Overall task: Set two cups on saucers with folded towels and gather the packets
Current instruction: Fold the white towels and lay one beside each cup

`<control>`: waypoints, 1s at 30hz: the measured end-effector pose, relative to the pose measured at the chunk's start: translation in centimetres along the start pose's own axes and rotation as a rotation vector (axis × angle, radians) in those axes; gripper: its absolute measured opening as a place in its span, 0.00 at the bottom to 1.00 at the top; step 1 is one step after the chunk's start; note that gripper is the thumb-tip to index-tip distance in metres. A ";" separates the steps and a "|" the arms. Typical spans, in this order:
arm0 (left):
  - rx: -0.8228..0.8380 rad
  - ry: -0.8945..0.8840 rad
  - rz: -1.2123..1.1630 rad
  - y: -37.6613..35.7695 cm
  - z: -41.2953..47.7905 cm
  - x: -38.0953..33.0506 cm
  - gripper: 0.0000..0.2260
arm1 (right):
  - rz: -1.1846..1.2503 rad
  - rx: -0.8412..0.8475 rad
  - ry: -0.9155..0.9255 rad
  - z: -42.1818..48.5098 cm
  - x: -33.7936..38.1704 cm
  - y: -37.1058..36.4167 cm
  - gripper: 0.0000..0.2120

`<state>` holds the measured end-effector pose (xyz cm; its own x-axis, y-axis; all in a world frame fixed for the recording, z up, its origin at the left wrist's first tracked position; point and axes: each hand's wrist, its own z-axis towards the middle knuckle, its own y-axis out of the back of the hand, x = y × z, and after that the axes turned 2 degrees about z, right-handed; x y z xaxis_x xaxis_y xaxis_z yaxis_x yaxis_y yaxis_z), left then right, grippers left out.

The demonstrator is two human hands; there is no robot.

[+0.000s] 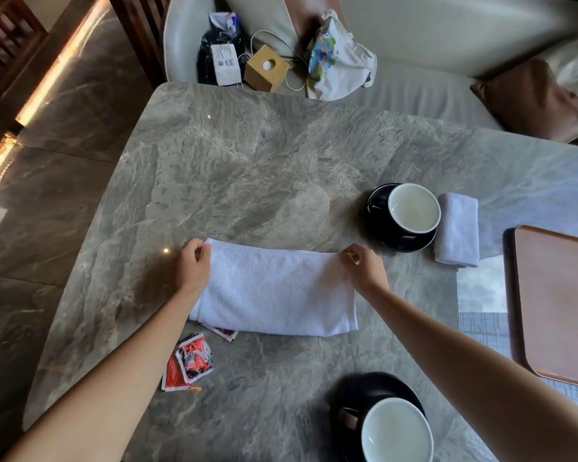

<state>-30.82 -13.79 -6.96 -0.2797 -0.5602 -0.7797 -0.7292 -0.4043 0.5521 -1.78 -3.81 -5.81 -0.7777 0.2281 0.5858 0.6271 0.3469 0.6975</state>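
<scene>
A packet lay half hidden under the towel, and the frame cut off the near cup. The white towel lay flat, folded into a wide band, mid-table; the left hand and right hand each pinched a far corner.

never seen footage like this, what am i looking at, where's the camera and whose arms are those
There is no machine here: a person wears one camera on the head, looking down, so both bare arms are their own. The left hand and right hand each pinch a far corner of a white towel with their fingers; it lies flat on the marble table. Beyond the right hand, a cup stands on a black saucer with a folded towel beside it. A second cup on its saucer sits nearest the camera. Red packets lie by the left arm, one partly under the towel. A brown tray is at the right.
</scene>
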 end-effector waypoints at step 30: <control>0.214 -0.311 0.810 -4.9 -6.1 3.2 0.35 | -0.550 0.188 0.614 -5.9 -1.8 -7.3 0.34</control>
<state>-24.34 -18.01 -10.33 -0.8938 -0.3813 -0.2360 -0.3261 0.1914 0.9258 -4.72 -12.14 -9.53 -0.7738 -0.5334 0.3417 0.1064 0.4223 0.9002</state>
